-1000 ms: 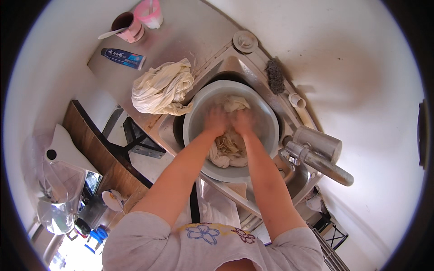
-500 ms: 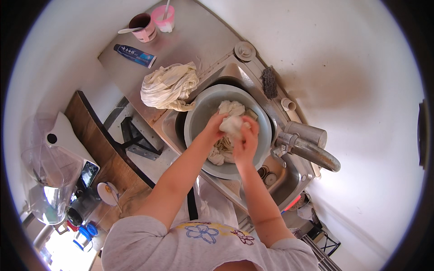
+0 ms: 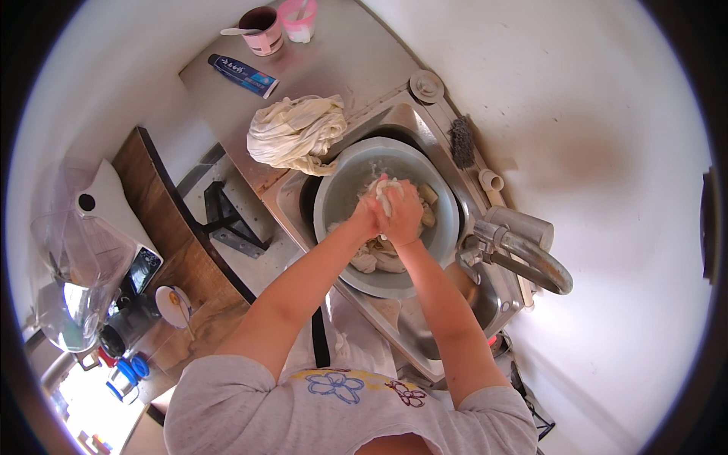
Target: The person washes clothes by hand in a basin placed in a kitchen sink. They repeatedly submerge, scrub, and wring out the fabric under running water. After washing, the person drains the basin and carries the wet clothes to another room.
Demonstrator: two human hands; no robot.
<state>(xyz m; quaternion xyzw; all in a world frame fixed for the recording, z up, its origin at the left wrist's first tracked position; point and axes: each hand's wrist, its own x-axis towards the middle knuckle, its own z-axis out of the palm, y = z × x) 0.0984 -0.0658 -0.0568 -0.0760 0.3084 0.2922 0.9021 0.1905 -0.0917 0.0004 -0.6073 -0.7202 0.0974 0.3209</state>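
Observation:
My left hand (image 3: 367,215) and my right hand (image 3: 403,215) are pressed together over a grey basin (image 3: 332,262). Both are closed round a wet white cloth (image 3: 388,194), bits of which bulge out between the fingers. Drops and splashes of water show just past the knuckles. More pale cloth (image 3: 373,260) lies bunched in the basin below my wrists. Against the basin's right wall rest tan, block-like pieces (image 3: 428,194) whose kind I cannot make out. A twisted heap of cream cloth (image 3: 294,133) sits on the counter, to the basin's upper left.
The basin stands in a steel sink (image 3: 497,299) with a curved faucet (image 3: 535,265) at right. A dark scrubber (image 3: 461,142) lies on the ledge. On the counter (image 3: 345,57) are a blue tube (image 3: 243,76), a pink cup (image 3: 299,21) and a pink-and-brown cup (image 3: 262,34).
My hands have come tightly together round the white cloth, which hung looser between them before. Water now splashes past them. The whole view has shifted slightly.

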